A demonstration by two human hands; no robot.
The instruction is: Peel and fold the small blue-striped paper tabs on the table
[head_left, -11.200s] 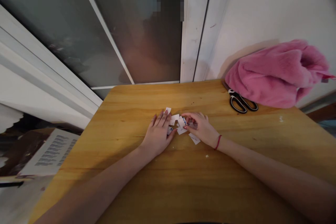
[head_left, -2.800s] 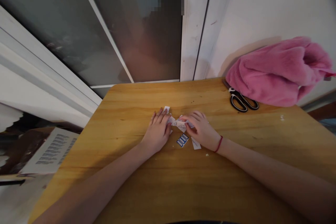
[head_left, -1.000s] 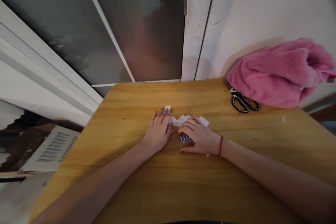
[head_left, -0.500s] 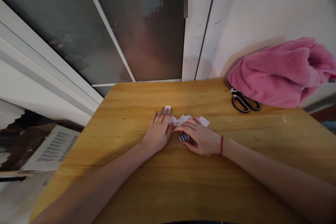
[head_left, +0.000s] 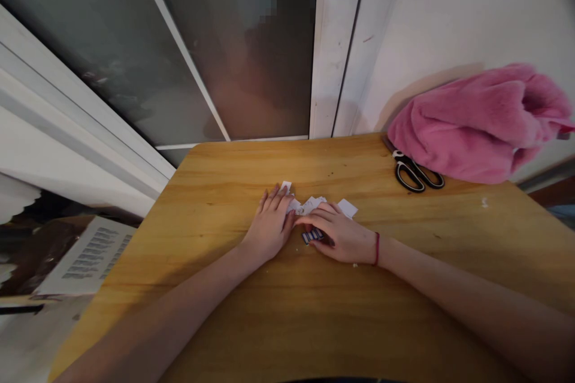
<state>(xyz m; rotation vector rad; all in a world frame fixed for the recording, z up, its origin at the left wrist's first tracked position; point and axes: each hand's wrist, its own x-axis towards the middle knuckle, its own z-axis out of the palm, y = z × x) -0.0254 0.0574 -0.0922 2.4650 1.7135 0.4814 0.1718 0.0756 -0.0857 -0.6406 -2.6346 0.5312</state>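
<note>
My left hand (head_left: 270,221) lies flat on the table with its fingers stretched out over torn white paper scraps (head_left: 309,204). A white slip (head_left: 286,186) shows just beyond its fingertips. Curled beside it is my right hand (head_left: 339,233), with a red cord at the wrist. Between its thumb and fingers it grips a small blue-and-white striped block (head_left: 312,236), partly hidden by the hand. Another piece of white paper (head_left: 347,208) lies against the far side of the right hand. How many scraps there are under the hands I cannot tell.
On the wooden table (head_left: 251,323), black-handled scissors (head_left: 417,173) lie at the back right, their blades under a pink plush cloth (head_left: 485,125). Behind the table stands a glass-paned door (head_left: 265,84). A cardboard box (head_left: 92,254) is on the left, below table level.
The striped block has turned slightly in my right hand. Otherwise both hands stay in nearly the same place, and the whole view has shifted a little.
</note>
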